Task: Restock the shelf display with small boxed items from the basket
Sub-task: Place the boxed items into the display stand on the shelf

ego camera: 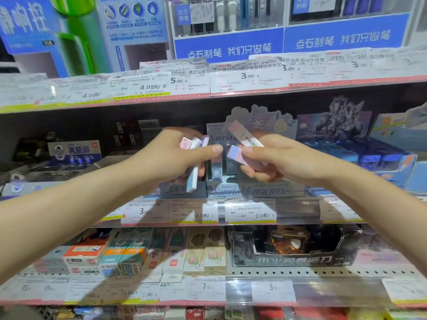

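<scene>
My left hand (175, 155) grips several slim pastel boxes (194, 158) in pink, white and light blue, their ends sticking up and down out of the fist. My right hand (272, 158) holds two more slim boxes: a pink-and-white one with a barcode (245, 135) pointing up-left, and a lilac-pink one (235, 154) pinched below it. Both hands hover in front of the Sanrio characters display box (249, 190) on the middle shelf. The basket is out of view.
The middle shelf also carries a blue display box (379, 158) to the right and dark stationery boxes (74, 151) to the left. Price-tag strips (208, 211) line each shelf edge. Below stand eraser and pencil boxes (129, 252) and a black display carton (291, 250).
</scene>
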Demonstrator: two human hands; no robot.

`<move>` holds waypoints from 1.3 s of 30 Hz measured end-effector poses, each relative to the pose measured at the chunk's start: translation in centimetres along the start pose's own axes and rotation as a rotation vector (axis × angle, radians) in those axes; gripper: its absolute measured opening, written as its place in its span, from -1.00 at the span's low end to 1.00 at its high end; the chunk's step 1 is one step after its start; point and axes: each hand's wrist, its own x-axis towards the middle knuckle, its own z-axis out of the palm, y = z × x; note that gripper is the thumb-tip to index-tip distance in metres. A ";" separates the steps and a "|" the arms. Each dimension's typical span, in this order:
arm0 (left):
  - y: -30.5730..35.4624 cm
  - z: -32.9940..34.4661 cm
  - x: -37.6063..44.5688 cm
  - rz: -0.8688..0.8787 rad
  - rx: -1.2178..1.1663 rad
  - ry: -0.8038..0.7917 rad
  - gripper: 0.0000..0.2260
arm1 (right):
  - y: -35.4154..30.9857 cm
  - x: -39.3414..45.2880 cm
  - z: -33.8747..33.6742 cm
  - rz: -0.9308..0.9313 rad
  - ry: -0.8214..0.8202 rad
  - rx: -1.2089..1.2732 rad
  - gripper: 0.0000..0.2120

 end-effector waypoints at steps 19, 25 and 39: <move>1.4 1.2 -0.1 -0.220 -0.098 -0.164 -0.85 | -1.2 -2.3 1.3 -0.121 0.135 -1.050 -0.52; 1.4 0.2 0.6 -0.184 0.124 -0.242 -0.86 | -0.6 -1.4 -0.2 -0.056 0.124 -0.424 -0.66; 0.3 -1.0 1.0 0.041 0.297 -0.157 -0.74 | -0.6 -0.2 -0.9 -0.078 0.146 -0.294 -0.79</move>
